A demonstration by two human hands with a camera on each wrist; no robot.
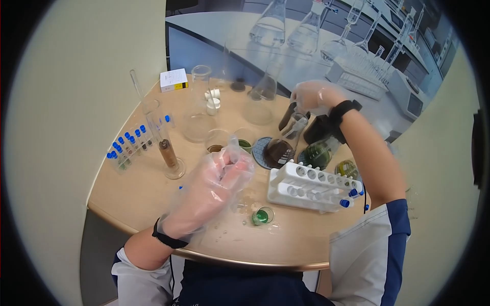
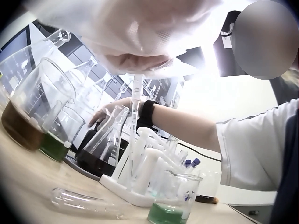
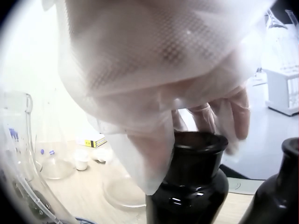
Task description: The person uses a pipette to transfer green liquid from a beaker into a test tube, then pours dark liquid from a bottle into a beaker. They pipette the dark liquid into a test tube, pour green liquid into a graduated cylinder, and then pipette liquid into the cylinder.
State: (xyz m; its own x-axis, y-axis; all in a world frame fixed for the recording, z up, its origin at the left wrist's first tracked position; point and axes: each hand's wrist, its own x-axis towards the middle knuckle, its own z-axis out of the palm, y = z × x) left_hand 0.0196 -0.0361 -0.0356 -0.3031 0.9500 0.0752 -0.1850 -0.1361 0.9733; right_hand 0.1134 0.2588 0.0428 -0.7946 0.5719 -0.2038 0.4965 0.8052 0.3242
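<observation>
Left hand: gloved and curled, our left hand (image 1: 209, 178) grips a slender clear tube (image 2: 135, 95), which hangs almost upright below the glove in the left wrist view; we cannot tell where its lower end sits against the rack behind.
Right hand: our gloved right hand (image 1: 315, 97) has thumb and fingers round the neck of a dark bottle (image 3: 191, 200), whose open rim shows between them; in the head view the bottle sits at 8 o'clock from the hand.
Second dark bottle: at 6 o'clock from our right hand stands another dark bottle (image 3: 278, 191), just beside the first.
Flasks: we see a conical flask of dark liquid (image 1: 279, 152) at 7 o'clock from the right hand, on a blue patterned mat (image 1: 259, 154); a green-filled flask (image 1: 319, 155) is at 6 o'clock.
Rack: a white tube rack (image 1: 286, 196) lies nearer us, at 3 o'clock from the left hand, with blue-capped tubes at its right end.
Small beaker: green liquid lies low in a small beaker (image 1: 263, 216) at 4 o'clock from our left hand.
Other beakers: we find a brown one (image 1: 215, 148) at 12 o'clock from the left hand and a green one (image 1: 245, 145) at 1.
Cylinder: a measuring cylinder (image 1: 167, 153) with brown contents stands at 10 o'clock from our left hand.
</observation>
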